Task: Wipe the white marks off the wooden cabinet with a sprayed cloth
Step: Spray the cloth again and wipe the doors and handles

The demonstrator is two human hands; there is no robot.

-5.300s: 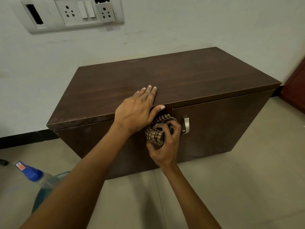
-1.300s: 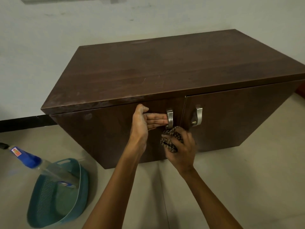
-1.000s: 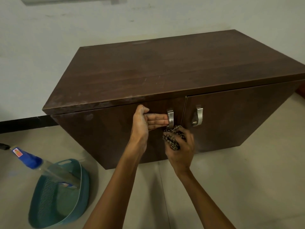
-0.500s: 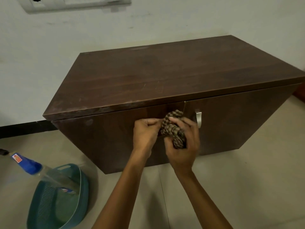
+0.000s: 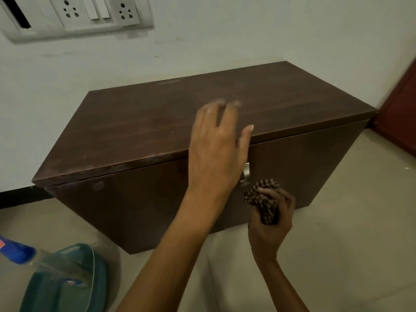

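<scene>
A low dark wooden cabinet with two doors stands on the floor against the white wall. Faint whitish smears show along its top's front left edge and on the left door's upper corner. My left hand hovers with fingers spread over the top's front edge, blurred by motion. It hides the left door handle; one metal handle peeks out beside it. My right hand is closed around a bunched brown checked cloth, held against the right door just below that handle.
A teal plastic basket sits on the tiled floor at lower left, with a spray bottle with a blue top lying across it. A switch and socket plate is on the wall above. A reddish-brown door frame stands at right.
My left hand has left the handle area and risen over the top's front edge, fingers spread. My right hand with the cloth has dropped lower on the right door. The view tilted up.
</scene>
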